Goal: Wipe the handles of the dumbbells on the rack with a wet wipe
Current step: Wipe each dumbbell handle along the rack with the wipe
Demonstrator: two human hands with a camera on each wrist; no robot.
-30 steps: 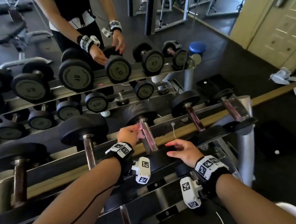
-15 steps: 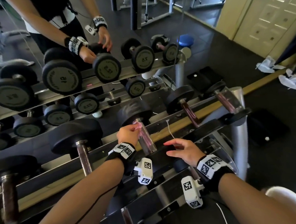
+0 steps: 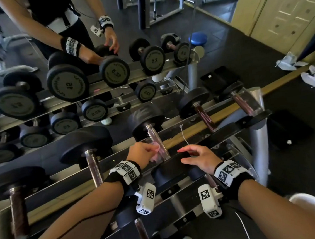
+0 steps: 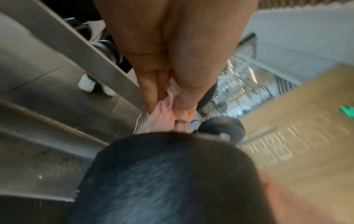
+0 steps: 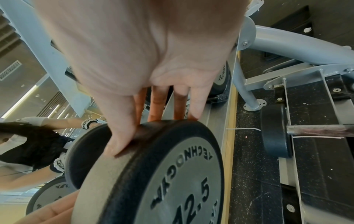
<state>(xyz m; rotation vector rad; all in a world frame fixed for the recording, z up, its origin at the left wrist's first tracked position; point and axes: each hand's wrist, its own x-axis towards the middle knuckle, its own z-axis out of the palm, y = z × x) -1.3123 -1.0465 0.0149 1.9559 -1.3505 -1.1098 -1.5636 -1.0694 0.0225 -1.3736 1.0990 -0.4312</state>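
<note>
On the top rail of the rack (image 3: 258, 144), a dumbbell lies with its steel handle (image 3: 155, 136) pointing away from me. My left hand (image 3: 155, 150) pinches a pink wet wipe (image 3: 157, 154) against the near end of that handle. In the left wrist view the fingers (image 4: 153, 84) and thumb squeeze the crumpled wipe (image 4: 162, 115) just past the dumbbell's dark near head (image 4: 172, 174). My right hand (image 3: 182, 155) rests on top of that near head (image 3: 167, 170). Its fingers (image 5: 159, 103) lie straight over the rim of the head (image 5: 172, 174), marked 22.5, with the thumb on the edge.
More dumbbells sit on the same rail to the left (image 3: 92, 161) and right (image 3: 205, 116), with another at the rack's end (image 3: 243, 102). A mirror behind repeats the rack and my own reflection (image 3: 62, 23). Crumpled white wipes (image 3: 314, 78) lie on the dark floor at right.
My left hand has slid the wipe down the handle from near the far head toward the near head. My right hand has stayed on the near head.
</note>
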